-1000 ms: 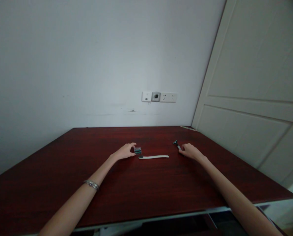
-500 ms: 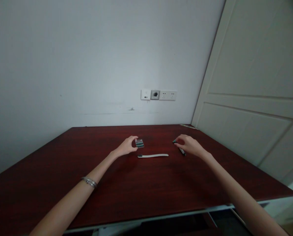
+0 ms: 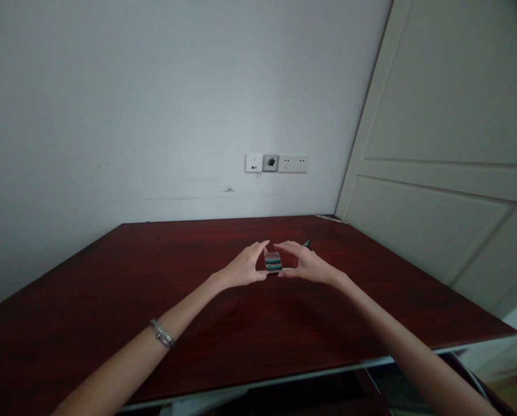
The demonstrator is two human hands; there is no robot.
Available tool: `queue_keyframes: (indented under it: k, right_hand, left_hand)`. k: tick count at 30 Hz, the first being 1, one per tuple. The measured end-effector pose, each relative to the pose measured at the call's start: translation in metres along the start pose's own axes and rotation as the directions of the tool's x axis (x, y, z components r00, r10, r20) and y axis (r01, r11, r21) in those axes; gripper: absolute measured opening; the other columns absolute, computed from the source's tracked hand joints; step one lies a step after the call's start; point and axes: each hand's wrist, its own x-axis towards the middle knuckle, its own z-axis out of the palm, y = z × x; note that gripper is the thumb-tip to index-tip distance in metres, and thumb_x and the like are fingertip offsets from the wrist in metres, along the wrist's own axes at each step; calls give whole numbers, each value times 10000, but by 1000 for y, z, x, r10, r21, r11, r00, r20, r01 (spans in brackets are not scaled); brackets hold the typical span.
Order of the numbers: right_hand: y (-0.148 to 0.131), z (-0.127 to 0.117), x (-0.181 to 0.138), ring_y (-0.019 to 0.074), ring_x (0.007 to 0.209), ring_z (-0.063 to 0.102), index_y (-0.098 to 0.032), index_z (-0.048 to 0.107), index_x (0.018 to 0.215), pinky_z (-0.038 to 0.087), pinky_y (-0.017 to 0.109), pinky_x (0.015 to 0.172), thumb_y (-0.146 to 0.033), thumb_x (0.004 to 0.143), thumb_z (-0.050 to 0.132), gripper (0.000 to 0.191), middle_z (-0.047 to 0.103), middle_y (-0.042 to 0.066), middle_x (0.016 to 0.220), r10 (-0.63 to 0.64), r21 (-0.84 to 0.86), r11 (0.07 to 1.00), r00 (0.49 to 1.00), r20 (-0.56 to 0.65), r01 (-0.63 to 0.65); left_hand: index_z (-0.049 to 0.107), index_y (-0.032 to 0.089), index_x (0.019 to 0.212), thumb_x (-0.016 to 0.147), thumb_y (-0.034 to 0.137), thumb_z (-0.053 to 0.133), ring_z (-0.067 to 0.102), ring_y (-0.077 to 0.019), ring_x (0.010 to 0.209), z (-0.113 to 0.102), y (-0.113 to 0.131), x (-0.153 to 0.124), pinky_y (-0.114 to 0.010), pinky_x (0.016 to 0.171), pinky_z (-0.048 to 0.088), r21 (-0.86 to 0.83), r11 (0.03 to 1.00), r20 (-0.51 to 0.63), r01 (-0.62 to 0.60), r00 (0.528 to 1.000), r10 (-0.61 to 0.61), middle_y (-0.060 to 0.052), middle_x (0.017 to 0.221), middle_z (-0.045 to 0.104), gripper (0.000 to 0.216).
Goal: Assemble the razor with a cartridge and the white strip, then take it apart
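Observation:
A small clear case with dark-green bars inside is held up above the table, slightly tilted. My left hand pinches its left side between thumb and fingers. On the opposite side, my right hand curves round the case, fingertips at its right edges. Behind the right hand, the dark end of a pen-like stick shows; its remainder is hidden. A pale strip lies mostly covered by the hands and the case.
The dark red table meets a white wall behind. Sockets sit on that wall, and a panelled pale door stands along the right. A thin flat strip lies at the far right corner. Below the front edge is an open drawer area.
My left hand has carried the clear case to the right. My right hand has left the pen-like stick and moved left to the case. The pale strip is now mostly hidden.

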Motion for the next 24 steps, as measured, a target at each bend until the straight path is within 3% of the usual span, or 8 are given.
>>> queue_keyframes:
  k: [6, 10, 15, 18, 24]
  right_hand:
    - [-2, 3, -2, 237, 1068, 508, -244, 474, 1245, 405, 410, 903, -390, 668, 686, 631, 536, 95, 1184, 8, -22, 1000, 1000, 20, -8]
    - [10, -8, -5, 231, 1066, 514, -229, 498, 1220, 396, 398, 914, -379, 681, 671, 586, 560, 89, 1168, 42, -28, 999, 999, 16, -41]
    - [65, -45, -23, 241, 1048, 538, -204, 529, 1191, 427, 373, 882, -388, 673, 655, 565, 561, 92, 1194, 252, -8, 968, 968, -5, -252]
    - [106, -65, -41, 243, 1115, 501, -183, 523, 1200, 376, 374, 956, -372, 684, 636, 561, 542, 96, 1231, 346, 11, 938, 938, -11, -346]
    - [163, -71, -69, 258, 1114, 509, -141, 495, 1238, 355, 398, 982, -353, 666, 637, 626, 529, 124, 1250, 481, 75, 869, 870, 102, -489]
  left_hand:
    - [282, 158, 1342, 710, 256, 601, 421, -258, 1179, 4, 2, 1, -393, 1001, 335, -23, 999, 21, -23, 1000, 23, -138, 1289, 431, 714]
    - [378, 166, 1296, 734, 289, 593, 398, -245, 1202, -1, -2, 5, -395, 1018, 312, -11, 999, 36, -38, 999, 38, -126, 1305, 432, 614]
    - [565, 190, 1121, 775, 303, 552, 406, -216, 1197, -19, -20, 11, -380, 1030, 284, 57, 998, 23, -26, 999, 25, -74, 1234, 519, 365]
    - [619, 172, 1034, 768, 289, 558, 464, -211, 1137, -25, -35, 11, -353, 997, 320, 98, 995, 50, 2, 999, -6, -77, 1174, 563, 296]
    - [663, 179, 936, 768, 275, 550, 540, -198, 1011, -15, -53, 7, -317, 929, 366, 89, 996, 130, 3, 991, -14, -66, 1070, 613, 224]
